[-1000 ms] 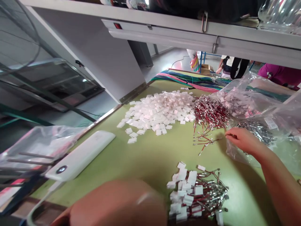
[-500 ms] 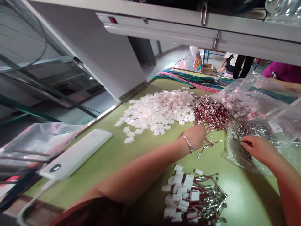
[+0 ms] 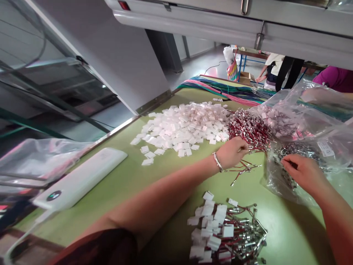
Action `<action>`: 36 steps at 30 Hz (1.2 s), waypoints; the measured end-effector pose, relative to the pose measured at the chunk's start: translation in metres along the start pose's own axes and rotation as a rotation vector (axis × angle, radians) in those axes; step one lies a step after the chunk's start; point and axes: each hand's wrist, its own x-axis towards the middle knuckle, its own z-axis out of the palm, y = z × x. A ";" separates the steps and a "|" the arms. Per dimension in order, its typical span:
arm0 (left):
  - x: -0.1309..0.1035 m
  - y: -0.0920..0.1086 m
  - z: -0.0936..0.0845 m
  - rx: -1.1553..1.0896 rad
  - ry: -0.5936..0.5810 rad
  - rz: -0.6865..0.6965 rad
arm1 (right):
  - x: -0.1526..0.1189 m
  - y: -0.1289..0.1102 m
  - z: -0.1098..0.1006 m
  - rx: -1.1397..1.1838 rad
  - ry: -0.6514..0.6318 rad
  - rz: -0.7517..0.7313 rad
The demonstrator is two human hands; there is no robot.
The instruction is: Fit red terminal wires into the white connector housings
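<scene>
My left hand, with a bracelet at its wrist, is at the near edge of a pile of short red wires with metal ends. Its fingers are curled together; whatever they hold is hidden. Several loose red wires lie on the table just below it. Over a clear plastic bag of small dark metal parts, my right hand has thumb and fingertips pinched together. I cannot make out what is between them. Nearer me lies a bunch of red wires with white connector housings at their left ends.
White housings form a large heap left of the wire pile. A white elongated device with a cord lies at the table's left edge. Long coloured cables run along the back. A lamp bar hangs above; other people are beyond.
My left hand has drawn back slightly from the wire pile, with its fingertips now showing curled. My right hand stays pinched over the bag, barely shifted. The camera view has tilted slightly.
</scene>
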 end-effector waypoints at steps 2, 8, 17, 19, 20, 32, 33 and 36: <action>-0.003 0.010 -0.002 -0.292 -0.009 -0.082 | -0.002 -0.017 0.008 0.205 0.033 -0.002; -0.019 0.035 0.015 -0.916 -0.082 -0.198 | -0.016 -0.072 0.038 1.007 -0.332 0.115; -0.018 0.022 0.012 -0.182 0.475 0.163 | -0.011 -0.062 0.049 0.654 -0.062 0.156; -0.021 0.022 0.010 0.130 0.397 0.470 | -0.010 -0.061 0.045 0.545 -0.006 0.076; -0.022 0.022 0.010 0.266 0.277 0.571 | -0.010 -0.060 0.042 0.547 -0.011 0.065; -0.009 0.013 0.004 0.089 -0.046 0.017 | 0.011 0.017 0.003 -0.053 -0.143 0.050; -0.007 0.010 0.003 0.033 -0.024 0.003 | 0.012 0.021 0.006 -0.144 -0.180 0.052; -0.003 0.003 0.003 -0.062 0.023 -0.004 | 0.013 0.023 0.019 -0.270 -0.197 0.056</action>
